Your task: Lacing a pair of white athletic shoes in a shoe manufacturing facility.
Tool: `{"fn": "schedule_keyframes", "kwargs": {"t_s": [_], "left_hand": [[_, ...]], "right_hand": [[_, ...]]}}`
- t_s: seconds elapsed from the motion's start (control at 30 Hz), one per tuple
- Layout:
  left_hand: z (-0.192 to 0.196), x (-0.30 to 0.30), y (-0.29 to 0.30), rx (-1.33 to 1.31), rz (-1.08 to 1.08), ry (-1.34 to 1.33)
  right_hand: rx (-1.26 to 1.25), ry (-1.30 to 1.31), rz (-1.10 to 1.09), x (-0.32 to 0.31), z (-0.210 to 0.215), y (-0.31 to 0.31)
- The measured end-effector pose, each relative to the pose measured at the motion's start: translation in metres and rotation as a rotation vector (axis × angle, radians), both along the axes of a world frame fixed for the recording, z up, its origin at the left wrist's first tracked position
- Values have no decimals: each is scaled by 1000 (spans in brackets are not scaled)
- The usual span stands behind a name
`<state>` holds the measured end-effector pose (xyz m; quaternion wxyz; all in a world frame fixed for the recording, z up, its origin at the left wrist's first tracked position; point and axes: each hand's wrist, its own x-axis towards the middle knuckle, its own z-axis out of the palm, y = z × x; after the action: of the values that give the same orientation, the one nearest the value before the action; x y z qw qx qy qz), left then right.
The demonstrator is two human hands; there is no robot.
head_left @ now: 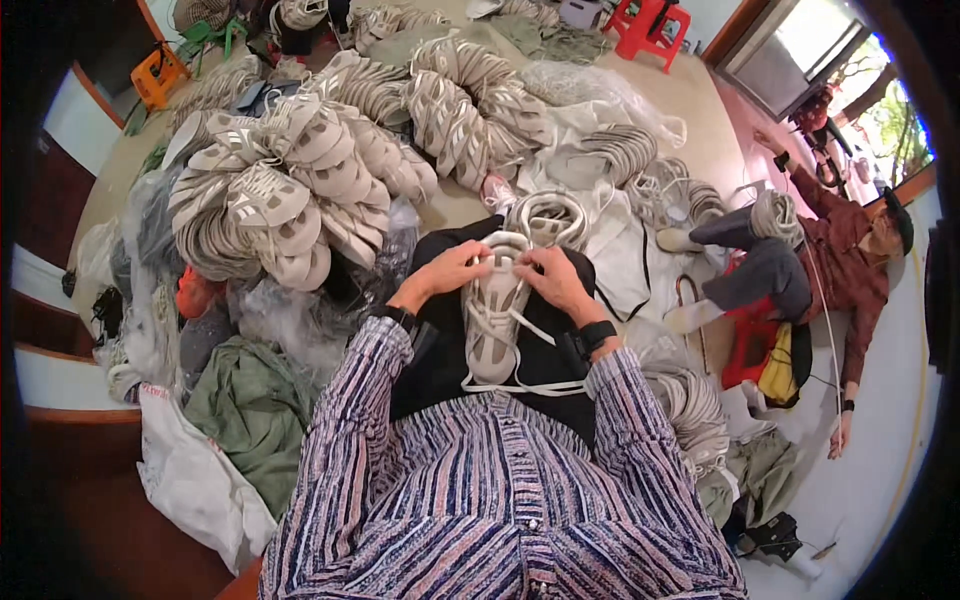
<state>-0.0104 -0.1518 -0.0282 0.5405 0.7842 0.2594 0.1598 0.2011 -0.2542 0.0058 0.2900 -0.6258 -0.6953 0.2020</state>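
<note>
A beige and white shoe upper [497,320] lies on my lap, toe toward my body, with white laces [520,385] trailing off its near end. My left hand [452,272] pinches the upper's far edge on the left side. My right hand [553,278] grips the same far edge on the right, fingers curled over lace and material. Both wrists wear dark bands. Just beyond my hands lies a coil of white laces [548,215].
Large stacks of beige shoe uppers [290,190] fill the floor ahead and left; more stacks [465,100] lie further back. Clear plastic bags [280,310] and green cloth [250,410] sit left. Another person [820,270] sits right on a red stool [745,345]. Red stools [650,30] stand far back.
</note>
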Motion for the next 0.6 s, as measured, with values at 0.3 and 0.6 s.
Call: {"fn": "schedule_keyframes", "kwargs": {"t_s": [0.3,0.6], "left_hand": [[9,-5,-51,125,411,-142],[14,-26,-110,399,318,125]], "right_hand": [[33,350,-313,-19,1,-67],[-323,313,-259,-52,13,-102]]}}
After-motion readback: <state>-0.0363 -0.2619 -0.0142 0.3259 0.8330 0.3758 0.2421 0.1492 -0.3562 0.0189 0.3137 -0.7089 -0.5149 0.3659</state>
